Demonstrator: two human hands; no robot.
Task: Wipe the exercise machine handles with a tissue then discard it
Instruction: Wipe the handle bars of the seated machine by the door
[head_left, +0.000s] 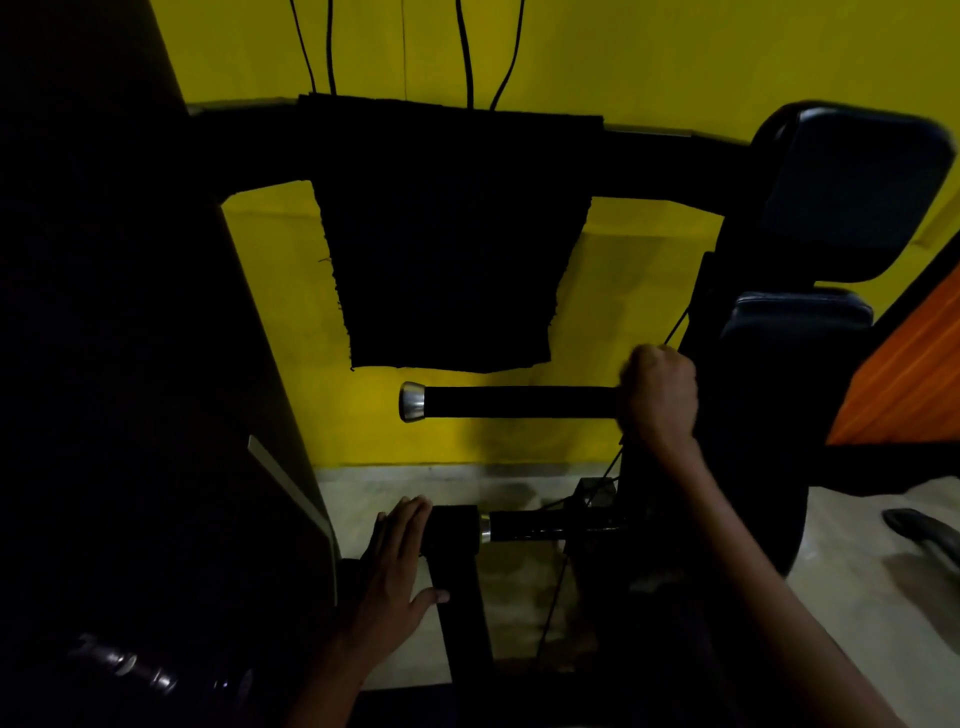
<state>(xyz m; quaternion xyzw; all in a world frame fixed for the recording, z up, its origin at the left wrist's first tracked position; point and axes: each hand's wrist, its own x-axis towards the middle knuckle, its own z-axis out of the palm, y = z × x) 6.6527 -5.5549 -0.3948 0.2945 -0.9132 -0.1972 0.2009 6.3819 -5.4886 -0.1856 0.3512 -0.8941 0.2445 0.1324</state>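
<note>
- Upper handle (519, 401): black foam grip, running level near frame centre, ending in a polished metal cap (412, 401) at its 9 o'clock end.
- Right hand (661, 397): curling tightly round the 3 o'clock end of the upper handle, knuckles up; tissue not discernible inside the fist.
- Lower handle (540, 526): glossy black bar with a silver collar (484, 527), sitting at 6 o'clock from the upper handle, joining a black foam sleeve (451, 530) at its 9 o'clock end.
- Left hand (397, 564): lying flat with fingers straight and close together, resting against the 9 o'clock end of the foam sleeve, thumb touching the black upright post (465, 623) below; holding nothing.
- Black padded seat sections (852, 192): standing at 2 o'clock from the right hand.
- Black rough-edged mat (452, 249): hanging over a dark crossbar (654, 166) at 12 o'clock, with thin cables (465, 52) rising above it.
- Wall (675, 57): painted yellow, dimly lit.
- Floor (857, 613): pale, showing at 5 o'clock; orange panel (904, 374) standing at 3 o'clock.
</note>
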